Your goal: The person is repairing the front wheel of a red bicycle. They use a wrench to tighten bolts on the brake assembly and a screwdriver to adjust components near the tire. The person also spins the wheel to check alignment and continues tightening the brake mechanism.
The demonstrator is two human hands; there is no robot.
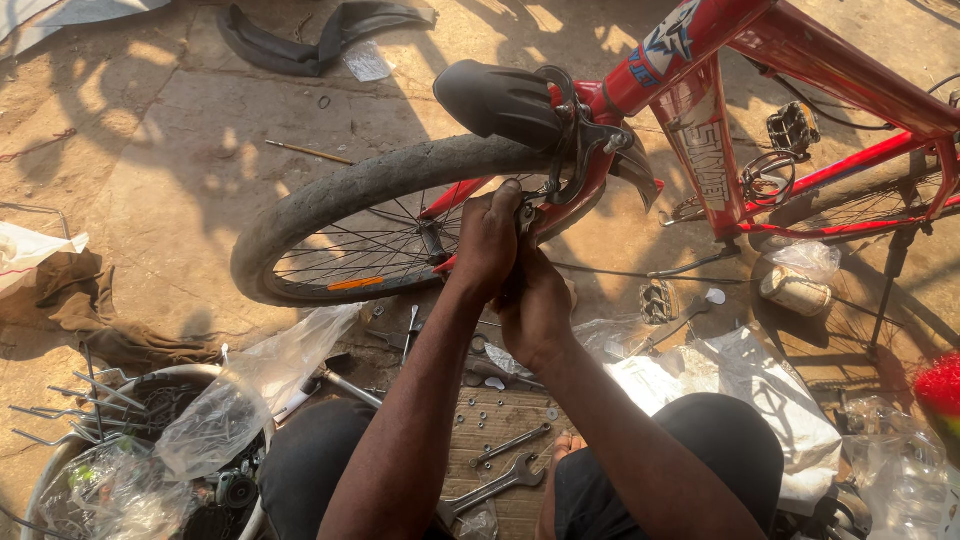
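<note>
Brake caliper point(560, 175) sits at frame centre, on the red fork point(600, 185) just over the front tyre point(370, 185). Both my hands are closed on its lower end: left hand point(487, 240) wrapped over the top, right hand point(535, 305) cupped just under, touching it. Can't tell what small part or tool is pinched inside.

Risks, my guess: grip slips and knuckles hit spokes point(370, 250); wheel turns freely and could drag fingers in; a small nut could drop into the clutter below. Brake cable point(620, 272) trails loose to the right and could snag.

Spanners point(495, 470) lie on the board by my knees, lower centre, well clear of hands. Black mudguard point(500, 100) above caliper.
</note>
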